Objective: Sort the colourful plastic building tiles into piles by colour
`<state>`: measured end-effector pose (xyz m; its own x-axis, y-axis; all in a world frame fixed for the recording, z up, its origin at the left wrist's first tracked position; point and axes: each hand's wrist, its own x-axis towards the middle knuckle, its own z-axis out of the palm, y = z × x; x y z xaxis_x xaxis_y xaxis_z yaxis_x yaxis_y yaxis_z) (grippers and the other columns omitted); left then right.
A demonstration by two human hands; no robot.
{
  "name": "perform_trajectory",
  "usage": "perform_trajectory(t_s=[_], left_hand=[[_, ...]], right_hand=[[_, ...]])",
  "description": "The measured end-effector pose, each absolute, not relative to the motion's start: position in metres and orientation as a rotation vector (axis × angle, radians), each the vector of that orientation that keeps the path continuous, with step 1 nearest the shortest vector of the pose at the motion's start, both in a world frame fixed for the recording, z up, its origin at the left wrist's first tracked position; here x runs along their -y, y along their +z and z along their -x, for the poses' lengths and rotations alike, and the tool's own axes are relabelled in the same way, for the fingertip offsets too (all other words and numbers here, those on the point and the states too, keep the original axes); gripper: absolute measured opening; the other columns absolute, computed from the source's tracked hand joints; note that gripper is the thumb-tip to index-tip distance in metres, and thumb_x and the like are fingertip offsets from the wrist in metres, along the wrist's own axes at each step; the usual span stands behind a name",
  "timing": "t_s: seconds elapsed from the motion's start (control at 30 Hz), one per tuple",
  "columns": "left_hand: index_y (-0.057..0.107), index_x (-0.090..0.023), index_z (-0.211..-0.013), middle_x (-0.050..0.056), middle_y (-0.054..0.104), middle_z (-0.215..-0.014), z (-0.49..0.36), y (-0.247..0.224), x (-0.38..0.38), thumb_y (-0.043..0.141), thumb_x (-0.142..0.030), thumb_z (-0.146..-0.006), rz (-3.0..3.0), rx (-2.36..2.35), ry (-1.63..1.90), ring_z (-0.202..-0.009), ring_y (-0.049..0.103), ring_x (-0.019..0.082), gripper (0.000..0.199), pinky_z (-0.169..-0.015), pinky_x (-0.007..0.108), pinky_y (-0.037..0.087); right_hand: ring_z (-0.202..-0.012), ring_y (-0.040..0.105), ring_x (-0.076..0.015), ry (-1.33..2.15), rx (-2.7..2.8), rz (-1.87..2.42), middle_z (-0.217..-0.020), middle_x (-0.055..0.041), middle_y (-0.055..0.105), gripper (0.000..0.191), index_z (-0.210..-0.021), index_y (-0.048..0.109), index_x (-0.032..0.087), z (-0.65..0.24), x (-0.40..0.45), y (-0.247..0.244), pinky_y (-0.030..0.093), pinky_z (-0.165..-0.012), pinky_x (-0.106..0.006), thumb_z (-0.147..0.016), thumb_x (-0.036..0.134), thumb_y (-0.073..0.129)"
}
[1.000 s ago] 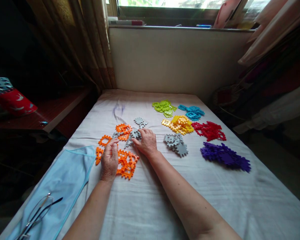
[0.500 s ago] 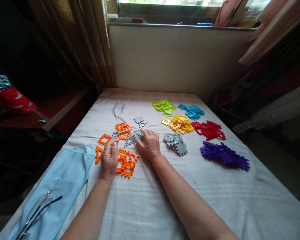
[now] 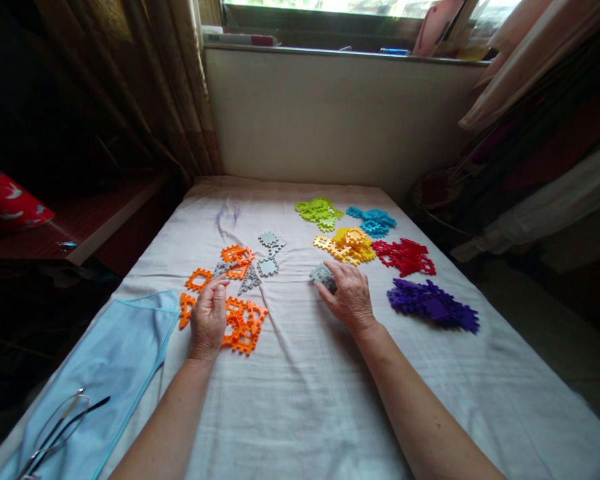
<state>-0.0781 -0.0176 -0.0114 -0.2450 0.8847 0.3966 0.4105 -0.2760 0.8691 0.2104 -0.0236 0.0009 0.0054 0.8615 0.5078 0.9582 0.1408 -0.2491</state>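
My right hand point(image 3: 350, 293) is over the grey pile point(image 3: 320, 275) at the middle right, fingers curved down onto it; whether it grips a piece is hidden. My left hand point(image 3: 210, 319) rests among the orange pieces point(image 3: 246, 323), its fingers curled; what they hold, if anything, cannot be made out. Beyond it lie more orange pieces point(image 3: 237, 255) mixed with grey triangular ones point(image 3: 250, 280). Loose grey square pieces point(image 3: 268, 267) lie between the hands.
Green point(image 3: 320, 212), blue point(image 3: 373, 221), yellow point(image 3: 347, 245), red point(image 3: 406, 257) and purple point(image 3: 433, 305) piles lie on the right. A light blue cloth point(image 3: 105, 360) with glasses point(image 3: 63, 427) covers the left edge of the white sheet point(image 3: 290, 413).
My right hand has moved right, from the loose grey pieces to the grey pile. A grey square now lies uncovered where it was. My left hand stays by the orange pieces. The view has shifted slightly.
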Motion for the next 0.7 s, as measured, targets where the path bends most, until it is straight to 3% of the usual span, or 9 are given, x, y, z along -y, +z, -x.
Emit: perform_trajectory(t_s=[0.4, 0.7], left_hand=[[0.065, -0.019, -0.099, 0.013, 0.068, -0.116, 0.078, -0.011, 0.017, 0.043, -0.051, -0.093, -1.596, -1.555, 1.535, -0.117, 0.060, 0.022, 0.039, -0.109, 0.041, 0.042], [0.066, -0.019, -0.099, 0.012, 0.069, -0.115, 0.077, -0.012, 0.018, 0.043, -0.049, -0.094, -1.596, -1.554, 1.541, -0.114, 0.061, 0.022, 0.038, -0.106, 0.040, 0.044]], right_hand=[[-0.114, 0.053, -0.0264, -0.219, 1.875, 1.760, -0.124, -0.0119, 0.064, 0.042, -0.126, 0.060, 0.019, -0.217, 0.031, -0.012, 0.035, -0.099, -0.041, -0.085, 0.032, 0.058], [-0.119, 0.052, -0.0272, -0.183, 1.916, 1.662, -0.128, -0.0121, 0.063, 0.036, -0.120, 0.065, 0.019, -0.190, 0.029, 0.007, 0.033, -0.103, -0.043, -0.086, 0.031, 0.057]])
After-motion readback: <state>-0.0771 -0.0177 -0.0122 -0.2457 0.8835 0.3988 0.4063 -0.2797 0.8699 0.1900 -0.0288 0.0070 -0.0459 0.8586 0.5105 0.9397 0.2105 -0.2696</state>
